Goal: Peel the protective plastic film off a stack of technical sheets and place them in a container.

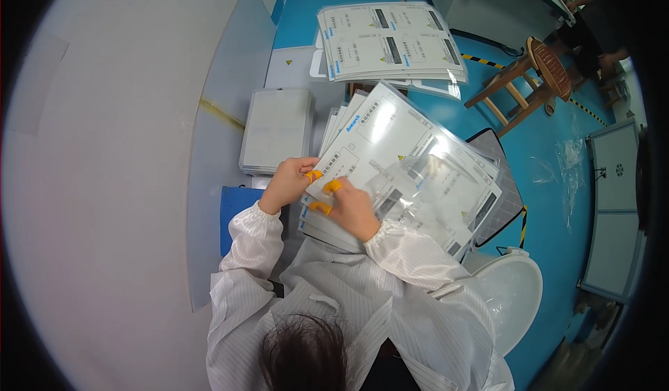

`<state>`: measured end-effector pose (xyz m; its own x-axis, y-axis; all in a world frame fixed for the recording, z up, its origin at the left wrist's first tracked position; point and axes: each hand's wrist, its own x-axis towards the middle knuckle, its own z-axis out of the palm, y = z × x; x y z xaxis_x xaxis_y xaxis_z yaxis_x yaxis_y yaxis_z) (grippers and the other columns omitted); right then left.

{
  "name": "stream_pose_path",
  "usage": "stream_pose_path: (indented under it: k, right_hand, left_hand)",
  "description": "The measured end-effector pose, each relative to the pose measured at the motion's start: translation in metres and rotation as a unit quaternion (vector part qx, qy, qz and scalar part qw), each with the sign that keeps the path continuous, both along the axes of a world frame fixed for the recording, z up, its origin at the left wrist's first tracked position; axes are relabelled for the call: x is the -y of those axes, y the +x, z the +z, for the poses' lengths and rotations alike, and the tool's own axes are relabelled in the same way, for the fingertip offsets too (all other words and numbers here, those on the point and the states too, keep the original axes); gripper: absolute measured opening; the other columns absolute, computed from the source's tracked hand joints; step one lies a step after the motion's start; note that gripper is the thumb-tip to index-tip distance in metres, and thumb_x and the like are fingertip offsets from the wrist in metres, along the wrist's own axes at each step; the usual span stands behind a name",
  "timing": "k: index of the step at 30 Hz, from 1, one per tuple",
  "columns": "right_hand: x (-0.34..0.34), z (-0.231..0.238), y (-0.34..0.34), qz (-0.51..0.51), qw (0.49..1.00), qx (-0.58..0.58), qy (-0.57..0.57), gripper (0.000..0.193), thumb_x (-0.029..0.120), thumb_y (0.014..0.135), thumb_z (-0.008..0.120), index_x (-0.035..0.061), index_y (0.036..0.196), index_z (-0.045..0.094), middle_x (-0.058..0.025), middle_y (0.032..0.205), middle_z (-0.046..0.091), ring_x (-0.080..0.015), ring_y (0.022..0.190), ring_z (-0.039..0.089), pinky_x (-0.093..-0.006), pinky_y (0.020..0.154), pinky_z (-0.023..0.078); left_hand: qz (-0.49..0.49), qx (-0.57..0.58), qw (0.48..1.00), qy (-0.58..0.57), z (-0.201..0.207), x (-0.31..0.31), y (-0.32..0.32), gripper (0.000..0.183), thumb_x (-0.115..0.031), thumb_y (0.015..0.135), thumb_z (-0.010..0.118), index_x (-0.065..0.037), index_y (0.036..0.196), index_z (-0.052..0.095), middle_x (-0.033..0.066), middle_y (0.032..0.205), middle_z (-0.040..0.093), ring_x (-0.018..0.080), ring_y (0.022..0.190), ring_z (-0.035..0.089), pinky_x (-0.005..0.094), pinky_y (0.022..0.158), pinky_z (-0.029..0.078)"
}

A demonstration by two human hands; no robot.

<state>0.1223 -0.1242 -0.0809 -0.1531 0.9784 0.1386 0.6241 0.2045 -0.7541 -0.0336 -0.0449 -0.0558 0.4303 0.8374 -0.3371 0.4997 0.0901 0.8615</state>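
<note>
The left hand (284, 182) and right hand (352, 208), both with orange finger cots (333, 185), meet at the near-left corner of the top sheet (390, 147) of a fanned stack (327, 227) lying in front of the person. The left grip is pressed together, pinching that sheet's edge; the right rests fingers-down on the sheet, whether pinching or just pressing I cannot tell. The sheets are printed white cards in clear glossy sleeves: likely light, thin, bendy rather than stiff, and slippery against each other, so the cots should help. A corner or edge looks the best place to take hold, with the other hand flat to stop the pile sliding. A loose clear bag (446, 182) lies over the stack's right part.

Beyond, a second stack (390, 42) lies on a white surface (289, 67), with a closed grey box (277, 129) just left. The floor (550, 182) is blue with striped tape; a wooden stool (529, 84) stands to the right, a white chair (512, 293) near the person
</note>
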Motion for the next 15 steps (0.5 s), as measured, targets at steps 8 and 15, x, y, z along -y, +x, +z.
stream_pose_path:
  k: [8, 15]
  right_hand:
    - [-0.011, -0.012, 0.019, -0.106, 0.994, -0.025, 0.008, 0.019, 0.015, 0.075, 0.065, -0.0022, 0.079, 0.058, -0.0127, 0.086, 0.055, -0.0316, 0.063, 0.058, -0.0372, 0.056, 0.047]
    - [0.004, -0.019, -0.002, 0.016, 1.000, 0.015, 0.017, 0.020, 0.015, 0.075, 0.065, -0.0026, 0.082, 0.058, -0.0145, 0.086, 0.054, -0.0322, 0.066, 0.058, -0.0378, 0.058, 0.047]
  left_hand:
    - [0.026, -0.011, 0.998, -0.058, 0.018, 0.003, 0.007, 0.028, -0.005, 0.086, 0.052, -0.001, 0.113, 0.059, 0.0066, 0.092, 0.064, 0.0102, 0.075, 0.059, 0.0243, 0.059, 0.052]
    - [0.022, 0.000, 0.997, -0.069, 0.009, -0.002, 0.005, 0.030, -0.007, 0.088, 0.049, -0.001, 0.116, 0.056, 0.0075, 0.093, 0.064, 0.0119, 0.076, 0.060, 0.0257, 0.061, 0.054]
